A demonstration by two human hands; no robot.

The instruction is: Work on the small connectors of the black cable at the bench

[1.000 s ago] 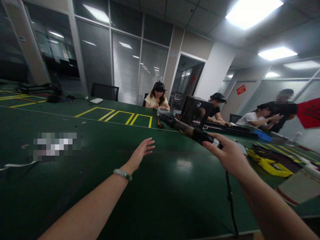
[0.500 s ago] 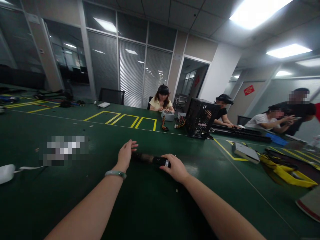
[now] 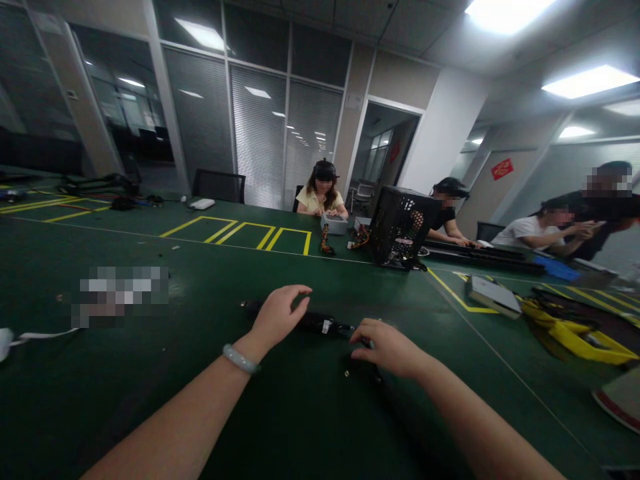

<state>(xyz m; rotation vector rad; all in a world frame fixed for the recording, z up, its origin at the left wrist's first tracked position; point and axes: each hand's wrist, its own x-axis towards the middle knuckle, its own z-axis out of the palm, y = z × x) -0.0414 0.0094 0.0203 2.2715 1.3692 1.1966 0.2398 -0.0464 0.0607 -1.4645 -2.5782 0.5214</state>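
Note:
A black electric screwdriver (image 3: 317, 323) lies across the green table, its narrow tip pointing left. My left hand (image 3: 280, 315), with a pale bangle on the wrist, is over its middle and hides part of the body. The thumb and fingers of that hand are apart. From the screwdriver's right end, a black cord (image 3: 345, 330) runs into the curled fingers of my right hand (image 3: 387, 347). More cord shows below that hand. A tiny light-coloured part (image 3: 347, 374) rests on the table nearby.
A black computer case (image 3: 400, 227) stands beyond my hands, beside a grey power supply (image 3: 334, 224) with wires. At right are a flat silver box (image 3: 494, 296) and a yellow tray (image 3: 593, 343). Several people are around the table. A blurred-out item (image 3: 120, 293) lies at left.
My right hand has moved off the screwdriver's body to the cord at its right end. My left hand has moved right, over the screwdriver, which was smeared by motion before.

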